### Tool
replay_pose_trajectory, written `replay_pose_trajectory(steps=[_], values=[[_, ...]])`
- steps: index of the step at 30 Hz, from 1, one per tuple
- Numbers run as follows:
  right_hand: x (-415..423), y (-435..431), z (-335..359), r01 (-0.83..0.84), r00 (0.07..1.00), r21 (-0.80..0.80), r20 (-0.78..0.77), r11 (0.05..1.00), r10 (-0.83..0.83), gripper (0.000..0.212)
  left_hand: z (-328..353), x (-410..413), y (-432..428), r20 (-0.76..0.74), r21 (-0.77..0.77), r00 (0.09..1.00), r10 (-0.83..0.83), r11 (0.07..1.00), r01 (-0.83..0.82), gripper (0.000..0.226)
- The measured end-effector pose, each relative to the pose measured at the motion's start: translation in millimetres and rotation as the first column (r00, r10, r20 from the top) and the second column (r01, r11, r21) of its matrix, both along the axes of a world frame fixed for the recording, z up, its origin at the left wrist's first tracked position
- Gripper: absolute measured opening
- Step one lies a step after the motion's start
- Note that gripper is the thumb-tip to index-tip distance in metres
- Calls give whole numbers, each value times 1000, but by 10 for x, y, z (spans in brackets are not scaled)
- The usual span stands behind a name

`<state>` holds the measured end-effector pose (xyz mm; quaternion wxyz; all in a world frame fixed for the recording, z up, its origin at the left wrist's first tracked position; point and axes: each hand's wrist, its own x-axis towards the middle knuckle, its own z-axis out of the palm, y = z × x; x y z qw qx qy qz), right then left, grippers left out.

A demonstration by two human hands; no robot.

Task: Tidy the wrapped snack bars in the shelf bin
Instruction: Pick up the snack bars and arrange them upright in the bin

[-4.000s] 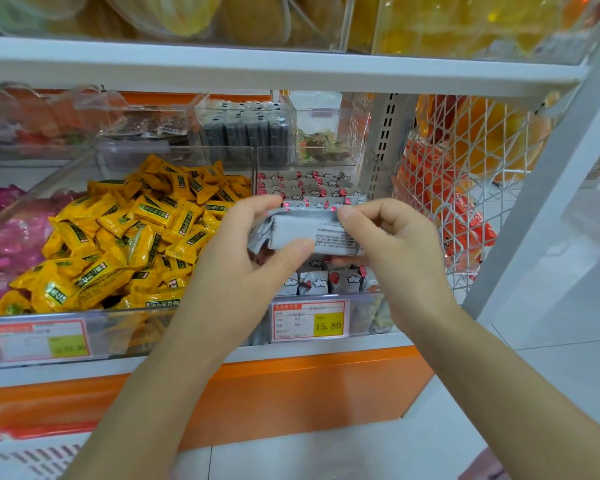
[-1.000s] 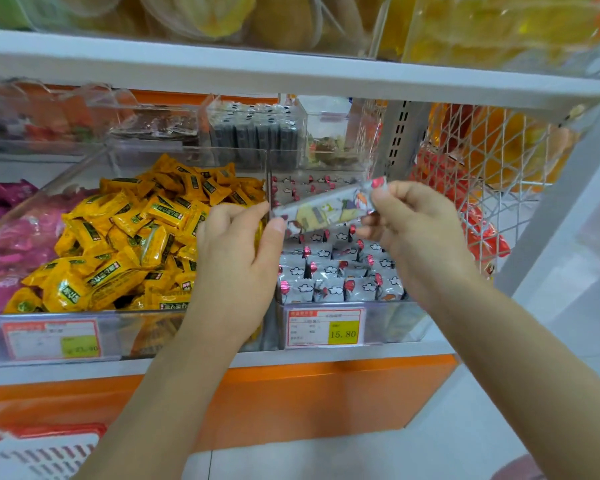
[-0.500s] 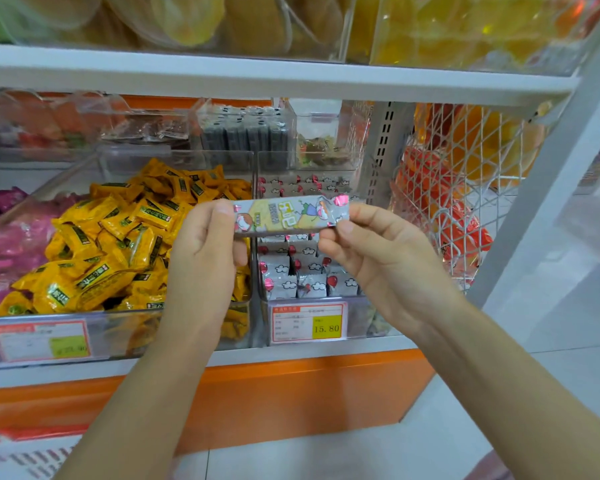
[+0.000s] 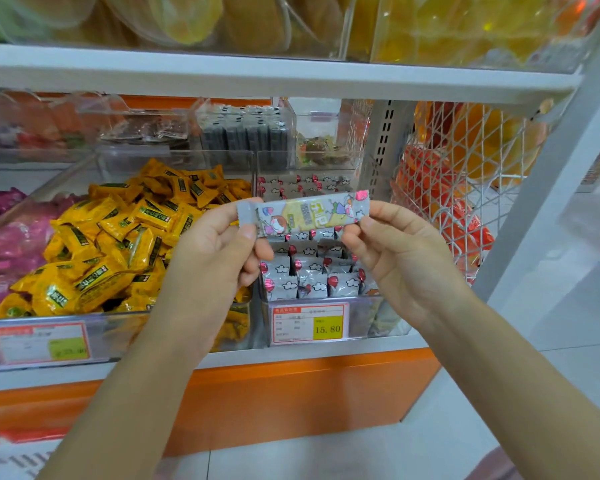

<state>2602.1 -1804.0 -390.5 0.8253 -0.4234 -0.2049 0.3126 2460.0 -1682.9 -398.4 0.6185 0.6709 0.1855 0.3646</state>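
A single grey wrapped snack bar (image 4: 305, 215) with a yellow cartoon panel is held level above the clear shelf bin (image 4: 364, 315). My left hand (image 4: 219, 251) pinches its left end and my right hand (image 4: 392, 251) pinches its right end, printed face toward me. Below it, several more grey bars with red balloons and white clouds (image 4: 309, 271) stand on end in rows inside the bin. The bin's front carries a price tag (image 4: 309, 323) reading 15.80.
A neighbouring clear bin holds a heap of yellow wrapped candies (image 4: 125, 237), with pink packets (image 4: 4, 237) further left. A white wire basket of orange and red packs (image 4: 465, 188) hangs at the right. A white shelf board (image 4: 274, 76) runs overhead; smaller clear boxes (image 4: 246, 133) stand behind.
Four seconds ago both hands gripped a stack of grey bars, backs up. Now they hold one bar, turned face up and level, slightly higher than half a second ago.
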Motion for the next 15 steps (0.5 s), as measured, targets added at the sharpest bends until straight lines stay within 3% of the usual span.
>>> replay_pose_trajectory(steps=[5,10,15], values=[[-37,-15,3,74,971,-75,234,994,-54,12,-7,12,-37,-72,136,994,84,988,-73,42],[-69,-9,4,209,839,-170,537,963,-87,20,10,-6,-50,-39,187,985,169,969,-159,31],[-114,20,-1,42,918,-145,395,988,19,9,-1,-9,-39,-40,252,981,191,952,-175,25]])
